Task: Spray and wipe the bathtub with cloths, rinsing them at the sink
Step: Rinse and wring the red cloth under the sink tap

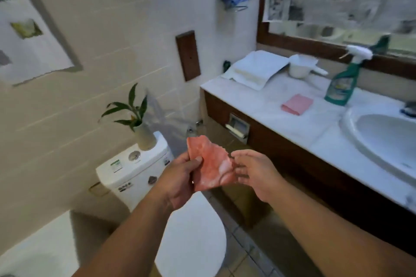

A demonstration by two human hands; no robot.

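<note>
**Pink cloth held over the toilet**

Left hand [180,177] and right hand [254,173] pinch an orange-pink cloth [211,164] above the toilet [193,243]. On the counter [258,101]: folded cloth [297,104], spray bottle [344,78], sink [382,137], towels [256,67].

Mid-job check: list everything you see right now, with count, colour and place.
crumpled orange cloth: one, orange, held up at centre
white sink basin: one, white, set in white marble counter
folded pink cloth: one, pink, on counter left of sink
green spray bottle: one, green, on counter beside sink
white plastic scoop: one, white, counter back
folded white towel: one, white, counter far end
white toilet: one, white, below orange cloth
leafy plant in pale vase: one, green, on toilet tank
left hand: one, grips cloth
right hand: one, pinches cloth edge
</note>
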